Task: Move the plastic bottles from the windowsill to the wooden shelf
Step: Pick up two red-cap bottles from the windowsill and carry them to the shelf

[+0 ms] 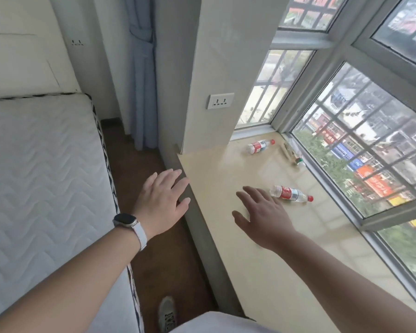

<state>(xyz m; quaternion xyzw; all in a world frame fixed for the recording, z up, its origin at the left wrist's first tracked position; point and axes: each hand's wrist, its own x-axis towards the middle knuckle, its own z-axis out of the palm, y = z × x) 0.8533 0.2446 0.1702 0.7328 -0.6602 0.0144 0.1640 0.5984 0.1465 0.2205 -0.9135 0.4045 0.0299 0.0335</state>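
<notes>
**Head view: both hands open over the windowsill, two bottles lying on it**

Head view looks down along a pale windowsill [262, 236] that runs under a barred window [360, 150]. Two clear plastic bottles with red labels and red caps lie on their sides on it. The near bottle [290, 193] rests about midway between the sill's room-side edge and the window, cap pointing toward the glass. The far bottle [260, 146] lies near the sill's far end, close to the wall corner, well apart from the first. A small wooden item [290, 153] lies by the window edge between them; what it is cannot be told.

The right hand [262, 218] is stretched out over the sill, fingers spread and empty, fingertips just beside the near bottle's base; whether they touch it is not clear. The left hand [162, 200], a watch [127, 223] on its wrist, hangs open with fingers apart at the sill's room-side edge, holding nothing.

A mattress [41, 176] lies to the left, with brown floor [163, 255] between it and the sill.
</notes>
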